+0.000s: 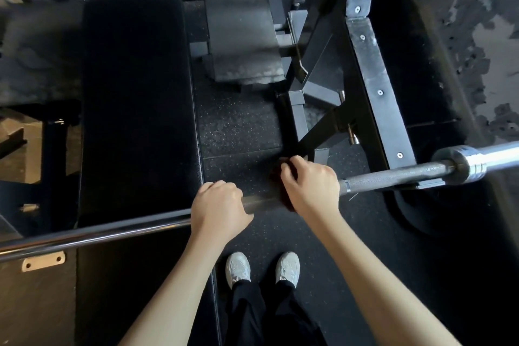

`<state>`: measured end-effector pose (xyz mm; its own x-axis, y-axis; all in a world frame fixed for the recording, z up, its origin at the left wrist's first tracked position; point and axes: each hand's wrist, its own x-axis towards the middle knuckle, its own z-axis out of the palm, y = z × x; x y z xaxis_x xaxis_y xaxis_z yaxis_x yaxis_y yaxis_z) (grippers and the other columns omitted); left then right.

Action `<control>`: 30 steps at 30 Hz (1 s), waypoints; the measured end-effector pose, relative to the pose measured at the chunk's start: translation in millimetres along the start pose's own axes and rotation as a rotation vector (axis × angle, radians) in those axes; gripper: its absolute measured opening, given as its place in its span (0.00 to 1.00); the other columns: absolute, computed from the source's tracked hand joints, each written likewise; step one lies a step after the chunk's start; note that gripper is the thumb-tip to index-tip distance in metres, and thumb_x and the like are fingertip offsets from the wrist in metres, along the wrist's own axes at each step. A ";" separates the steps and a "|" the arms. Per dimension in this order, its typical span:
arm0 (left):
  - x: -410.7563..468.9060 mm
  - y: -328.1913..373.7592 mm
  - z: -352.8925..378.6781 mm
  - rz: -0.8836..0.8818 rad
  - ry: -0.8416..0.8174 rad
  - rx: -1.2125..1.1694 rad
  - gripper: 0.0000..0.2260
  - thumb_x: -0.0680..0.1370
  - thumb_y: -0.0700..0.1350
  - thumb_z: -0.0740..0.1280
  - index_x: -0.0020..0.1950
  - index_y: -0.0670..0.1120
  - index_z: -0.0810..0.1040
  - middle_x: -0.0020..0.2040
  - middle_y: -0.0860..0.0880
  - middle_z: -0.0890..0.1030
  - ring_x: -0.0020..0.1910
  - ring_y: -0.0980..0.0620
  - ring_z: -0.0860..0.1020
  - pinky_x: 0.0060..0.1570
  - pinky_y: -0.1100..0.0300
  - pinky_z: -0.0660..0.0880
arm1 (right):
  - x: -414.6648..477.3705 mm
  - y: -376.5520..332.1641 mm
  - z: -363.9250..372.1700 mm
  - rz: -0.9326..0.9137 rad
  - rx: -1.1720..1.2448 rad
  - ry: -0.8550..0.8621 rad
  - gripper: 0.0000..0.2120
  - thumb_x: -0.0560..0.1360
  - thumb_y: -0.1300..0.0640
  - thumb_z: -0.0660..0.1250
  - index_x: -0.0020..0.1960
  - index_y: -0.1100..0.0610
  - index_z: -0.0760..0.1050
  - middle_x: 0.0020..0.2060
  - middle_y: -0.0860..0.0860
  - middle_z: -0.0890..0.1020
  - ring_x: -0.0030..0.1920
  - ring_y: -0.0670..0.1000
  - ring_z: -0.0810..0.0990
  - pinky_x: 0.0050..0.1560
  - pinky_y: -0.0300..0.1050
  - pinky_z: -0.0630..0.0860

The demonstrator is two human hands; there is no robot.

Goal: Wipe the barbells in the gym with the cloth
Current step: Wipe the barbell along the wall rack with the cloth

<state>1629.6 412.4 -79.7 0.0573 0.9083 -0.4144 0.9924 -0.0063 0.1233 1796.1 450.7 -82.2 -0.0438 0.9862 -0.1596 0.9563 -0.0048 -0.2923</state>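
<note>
Speckled rubber flooring (241, 126) lay under a heavy, rigid barbell (393, 177) crossing the bench's (134, 93) near end. Just right of the bench, the left hand (219, 205) gripped the bare shaft. Farther right and apart from it, the right hand (311, 185) seemingly clamped a soft dark-red cloth (276, 174) around the bar.

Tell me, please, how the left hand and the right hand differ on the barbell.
The left hand grips the bare barbell directly; the right hand grips it through a dark red cloth. The left hand sits beside the bench pad, the right hand nearer the rack upright and the bar's sleeve. Both are curled over the same bar from above, knuckles up.
</note>
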 end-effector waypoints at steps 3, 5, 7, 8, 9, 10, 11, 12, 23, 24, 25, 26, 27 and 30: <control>0.8 -0.8 1.6 0.004 0.029 0.000 0.11 0.74 0.59 0.64 0.44 0.52 0.79 0.44 0.56 0.77 0.51 0.54 0.74 0.60 0.61 0.64 | -49.4 14.2 20.3 -0.228 -0.006 0.239 0.12 0.78 0.52 0.60 0.51 0.58 0.79 0.45 0.52 0.81 0.49 0.55 0.78 0.60 0.54 0.71; 0.4 -0.3 2.6 -0.009 0.035 -0.003 0.11 0.74 0.58 0.64 0.43 0.52 0.78 0.44 0.55 0.77 0.51 0.54 0.74 0.59 0.62 0.64 | -38.1 14.7 21.3 -0.197 -0.047 0.292 0.12 0.79 0.53 0.60 0.46 0.58 0.79 0.37 0.52 0.80 0.39 0.56 0.78 0.49 0.51 0.73; 0.4 -0.2 2.8 -0.013 0.051 0.000 0.11 0.74 0.58 0.64 0.41 0.52 0.76 0.43 0.55 0.77 0.50 0.54 0.74 0.59 0.62 0.64 | -10.2 1.0 11.9 -0.104 -0.127 0.197 0.15 0.80 0.51 0.59 0.39 0.58 0.76 0.29 0.52 0.76 0.30 0.57 0.75 0.36 0.47 0.66; 0.1 0.1 2.0 -0.017 0.057 -0.001 0.10 0.75 0.58 0.63 0.40 0.52 0.75 0.43 0.55 0.77 0.50 0.54 0.74 0.58 0.63 0.63 | 5.6 -7.7 2.2 -0.025 -0.126 0.015 0.16 0.81 0.50 0.58 0.40 0.58 0.75 0.30 0.52 0.76 0.31 0.57 0.75 0.36 0.46 0.64; -0.4 0.7 1.8 -0.022 0.057 -0.007 0.10 0.75 0.57 0.63 0.41 0.52 0.75 0.44 0.55 0.78 0.50 0.54 0.74 0.58 0.63 0.63 | 20.4 -12.3 -5.7 0.060 -0.097 -0.131 0.17 0.82 0.49 0.55 0.42 0.57 0.75 0.33 0.53 0.75 0.34 0.57 0.74 0.37 0.46 0.64; -0.4 1.5 1.7 -0.025 0.057 -0.010 0.10 0.75 0.57 0.63 0.42 0.52 0.77 0.44 0.55 0.78 0.51 0.54 0.74 0.58 0.63 0.63 | 30.6 -9.5 -6.8 0.142 -0.084 -0.236 0.17 0.82 0.49 0.53 0.45 0.57 0.75 0.36 0.53 0.75 0.36 0.56 0.73 0.39 0.47 0.65; -0.2 1.9 1.1 -0.025 0.054 -0.005 0.10 0.75 0.57 0.63 0.43 0.52 0.78 0.45 0.54 0.78 0.51 0.54 0.74 0.57 0.63 0.64 | 32.1 -7.2 -6.9 0.174 -0.051 -0.269 0.17 0.82 0.49 0.53 0.46 0.57 0.75 0.37 0.52 0.76 0.37 0.56 0.73 0.40 0.47 0.66; 0.0 1.9 0.5 -0.024 0.045 0.000 0.11 0.75 0.57 0.63 0.44 0.52 0.78 0.45 0.54 0.78 0.52 0.54 0.74 0.57 0.63 0.64 | 24.3 -5.9 -7.2 0.144 -0.021 -0.223 0.16 0.82 0.49 0.53 0.46 0.56 0.75 0.37 0.52 0.77 0.37 0.56 0.74 0.40 0.47 0.66; -1.5 0.6 4.7 -0.043 0.072 -0.018 0.09 0.75 0.56 0.63 0.40 0.52 0.75 0.44 0.53 0.78 0.49 0.53 0.76 0.55 0.63 0.63 | 12.5 -3.6 -6.9 -0.017 -0.068 -0.058 0.17 0.83 0.46 0.53 0.53 0.56 0.75 0.40 0.55 0.82 0.42 0.61 0.80 0.39 0.48 0.67; -2.2 0.8 4.3 -0.039 0.078 -0.016 0.09 0.75 0.55 0.63 0.40 0.52 0.74 0.44 0.54 0.78 0.49 0.53 0.76 0.54 0.63 0.63 | 15.6 7.6 -11.6 0.079 -0.021 -0.079 0.18 0.83 0.45 0.52 0.57 0.55 0.75 0.44 0.57 0.82 0.47 0.62 0.80 0.42 0.50 0.68; -2.2 1.0 3.5 -0.036 0.088 -0.014 0.09 0.75 0.55 0.62 0.39 0.52 0.72 0.44 0.54 0.78 0.48 0.53 0.75 0.52 0.64 0.63 | 15.5 18.0 -15.3 0.154 0.042 -0.047 0.18 0.83 0.45 0.52 0.58 0.55 0.75 0.45 0.58 0.82 0.48 0.63 0.79 0.45 0.51 0.69; -2.3 1.0 2.7 -0.036 0.094 -0.017 0.09 0.75 0.55 0.62 0.39 0.53 0.72 0.44 0.54 0.78 0.48 0.54 0.75 0.52 0.64 0.63 | 11.5 26.6 -17.7 0.176 0.067 0.048 0.18 0.83 0.46 0.53 0.57 0.56 0.76 0.43 0.58 0.82 0.47 0.63 0.80 0.47 0.51 0.69; -1.9 1.2 1.3 -0.041 0.094 -0.028 0.09 0.75 0.56 0.63 0.39 0.53 0.71 0.44 0.54 0.78 0.48 0.54 0.75 0.51 0.64 0.63 | 5.6 28.9 -17.0 0.156 0.048 0.166 0.18 0.82 0.47 0.54 0.53 0.57 0.78 0.39 0.58 0.82 0.43 0.62 0.80 0.47 0.52 0.69; -1.0 -0.1 4.8 -0.039 0.083 -0.023 0.09 0.75 0.57 0.64 0.42 0.52 0.75 0.45 0.54 0.78 0.49 0.53 0.76 0.52 0.62 0.64 | -17.3 3.3 13.4 -0.002 0.004 0.288 0.16 0.78 0.49 0.57 0.40 0.56 0.77 0.29 0.52 0.78 0.32 0.58 0.76 0.45 0.52 0.69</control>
<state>1630.0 409.5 -83.6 0.0086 0.9391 -0.3435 0.9909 0.0382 0.1293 1796.1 431.4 -93.1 0.0382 0.9926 0.1150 0.9552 -0.0025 -0.2958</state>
